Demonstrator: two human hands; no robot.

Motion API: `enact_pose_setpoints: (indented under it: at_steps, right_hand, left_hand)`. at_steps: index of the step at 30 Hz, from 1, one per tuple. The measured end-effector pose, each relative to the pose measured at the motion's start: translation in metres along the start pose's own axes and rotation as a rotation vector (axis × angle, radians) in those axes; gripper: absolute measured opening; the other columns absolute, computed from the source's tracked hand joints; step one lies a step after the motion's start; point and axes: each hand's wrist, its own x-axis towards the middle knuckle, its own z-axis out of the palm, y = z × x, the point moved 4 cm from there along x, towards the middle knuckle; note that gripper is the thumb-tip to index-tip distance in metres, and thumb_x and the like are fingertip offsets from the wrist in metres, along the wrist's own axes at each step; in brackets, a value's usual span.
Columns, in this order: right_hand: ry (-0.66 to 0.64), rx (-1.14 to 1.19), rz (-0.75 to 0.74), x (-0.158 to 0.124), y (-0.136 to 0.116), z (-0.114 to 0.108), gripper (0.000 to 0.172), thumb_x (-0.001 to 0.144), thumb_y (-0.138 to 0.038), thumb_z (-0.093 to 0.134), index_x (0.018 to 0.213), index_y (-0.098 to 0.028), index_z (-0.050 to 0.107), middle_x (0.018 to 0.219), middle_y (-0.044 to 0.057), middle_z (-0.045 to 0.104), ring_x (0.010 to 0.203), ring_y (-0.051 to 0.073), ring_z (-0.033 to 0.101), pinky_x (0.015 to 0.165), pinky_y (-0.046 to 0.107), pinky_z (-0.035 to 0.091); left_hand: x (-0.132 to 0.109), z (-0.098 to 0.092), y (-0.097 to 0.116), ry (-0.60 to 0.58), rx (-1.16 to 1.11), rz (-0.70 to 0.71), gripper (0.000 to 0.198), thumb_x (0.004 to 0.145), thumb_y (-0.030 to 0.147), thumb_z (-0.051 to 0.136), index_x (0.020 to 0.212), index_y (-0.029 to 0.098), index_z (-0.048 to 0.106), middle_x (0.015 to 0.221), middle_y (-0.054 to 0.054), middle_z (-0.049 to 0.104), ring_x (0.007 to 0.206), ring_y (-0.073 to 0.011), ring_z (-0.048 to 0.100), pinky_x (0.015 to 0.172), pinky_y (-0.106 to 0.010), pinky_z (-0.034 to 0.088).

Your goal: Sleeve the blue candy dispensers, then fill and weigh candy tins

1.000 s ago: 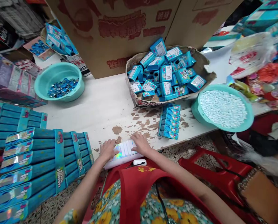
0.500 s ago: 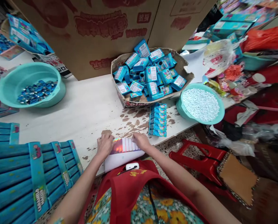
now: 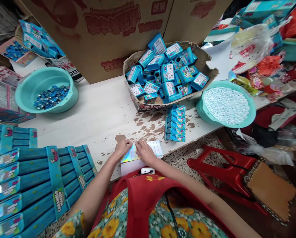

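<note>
Both my hands rest on a white sheet of holographic stickers (image 3: 154, 148) lying at the near edge of the white table (image 3: 103, 112). My left hand (image 3: 122, 148) pinches at the shiny left part of the sheet, fingers bent together. My right hand (image 3: 143, 151) lies right beside it, fingers curled down onto the sheet. A short row of small blue boxes (image 3: 175, 123) stands just right of the sheet. Behind it a torn cardboard tray (image 3: 207, 61) is heaped with more small blue boxes.
A teal basin of white pellets (image 3: 226, 105) sits at the right, a teal basin of blue caps (image 3: 46, 90) at the left. Stacks of teal display packs (image 3: 41, 185) fill the near left. Big cardboard cartons (image 3: 108, 36) stand behind. A red stool (image 3: 224, 168) is below right.
My right hand slid left along the sticker sheet until it met my left hand; the sheet's right end now lies uncovered. The view shifted slightly.
</note>
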Motion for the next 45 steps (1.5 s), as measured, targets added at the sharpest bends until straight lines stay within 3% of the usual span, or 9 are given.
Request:
enact_pose_setpoints:
  at_steps: [3,6,12,15,18,22,29,41,45]
  right_hand:
    - [-0.008,0.022,-0.070,-0.013,-0.001,0.003,0.040,0.084,-0.016,0.056,0.123,-0.019,0.049,0.134,0.012,0.045,0.117,0.027,0.043,0.092,0.041,0.040]
    - [0.085,0.130,-0.058,-0.022,0.000,-0.011,0.015,0.085,-0.018,0.055,0.100,-0.018,0.060,0.111,0.011,0.061,0.105,0.024,0.051,0.087,0.037,0.041]
    - [0.426,0.593,0.287,-0.038,0.016,-0.073,0.012,0.086,-0.027,0.053,0.077,-0.020,0.056,0.075,0.001,0.061,0.073,0.015,0.056,0.069,0.025,0.042]
    - [0.507,0.775,0.371,-0.050,0.025,-0.094,0.015,0.083,-0.032,0.055,0.075,-0.020,0.055,0.071,-0.001,0.059,0.066,0.013,0.054,0.064,0.024,0.043]
    - [0.561,0.880,0.455,-0.061,0.037,-0.100,0.017,0.082,-0.035,0.057,0.076,-0.019,0.057,0.069,-0.002,0.059,0.064,0.013,0.055,0.062,0.024,0.044]
    - [0.744,0.892,0.631,-0.078,0.066,-0.100,0.021,0.079,-0.038,0.059,0.080,-0.018,0.065,0.088,0.005,0.063,0.082,0.018,0.059,0.069,0.028,0.048]
    - [0.988,0.516,0.826,-0.105,0.128,-0.105,0.022,0.076,-0.039,0.063,0.081,-0.020,0.072,0.105,0.010,0.054,0.105,0.024,0.051,0.096,0.040,0.039]
    - [1.018,0.801,0.918,-0.099,0.170,-0.085,0.039,0.064,-0.043,0.068,0.091,-0.017,0.056,0.086,0.006,0.065,0.078,0.018,0.061,0.075,0.033,0.050]
    - [0.949,0.746,0.864,-0.105,0.171,-0.096,0.027,0.075,-0.040,0.058,0.087,-0.016,0.057,0.086,0.008,0.065,0.081,0.020,0.061,0.077,0.036,0.049]
  left_hand:
    - [0.000,0.003,0.000,0.013,0.010,-0.045,0.027,0.080,0.033,0.043,0.081,0.018,0.066,0.084,-0.004,0.068,0.080,-0.0196,0.059,0.070,-0.029,0.040]
    - [-0.001,0.004,0.004,0.030,0.043,-0.051,0.027,0.082,0.032,0.041,0.082,0.019,0.065,0.086,-0.005,0.068,0.085,-0.0226,0.059,0.077,-0.034,0.040]
    - [-0.015,-0.013,0.045,0.184,0.075,0.166,0.033,0.087,0.034,0.039,0.107,0.020,0.062,0.117,-0.011,0.061,0.115,-0.0279,0.047,0.100,-0.046,0.029]
    - [-0.021,-0.013,0.083,-0.029,-0.236,0.373,0.043,0.087,0.041,0.041,0.123,0.021,0.052,0.127,-0.008,0.056,0.114,-0.0230,0.049,0.097,-0.036,0.037]
    - [-0.020,-0.004,0.116,-0.267,-0.376,0.394,0.033,0.084,0.042,0.046,0.098,0.016,0.061,0.092,-0.005,0.066,0.084,-0.0181,0.058,0.075,-0.028,0.045]
    - [-0.002,0.007,0.150,-0.327,-0.360,0.402,0.031,0.085,0.042,0.044,0.074,0.015,0.057,0.063,0.000,0.055,0.060,-0.0121,0.049,0.058,-0.024,0.038]
    - [0.039,0.030,0.201,-0.341,-0.293,0.572,0.021,0.084,0.022,0.038,0.103,0.019,0.045,0.061,0.005,0.051,0.056,-0.0112,0.047,0.059,-0.024,0.037]
    - [0.065,0.077,0.199,-0.214,-0.198,0.426,0.021,0.077,0.021,0.050,0.096,0.018,0.043,0.071,0.000,0.057,0.063,-0.0139,0.053,0.061,-0.027,0.041]
    - [0.059,0.054,0.171,-0.169,-0.021,0.367,0.035,0.076,0.039,0.056,0.104,0.018,0.050,0.089,-0.006,0.063,0.078,-0.0188,0.057,0.066,-0.028,0.041]
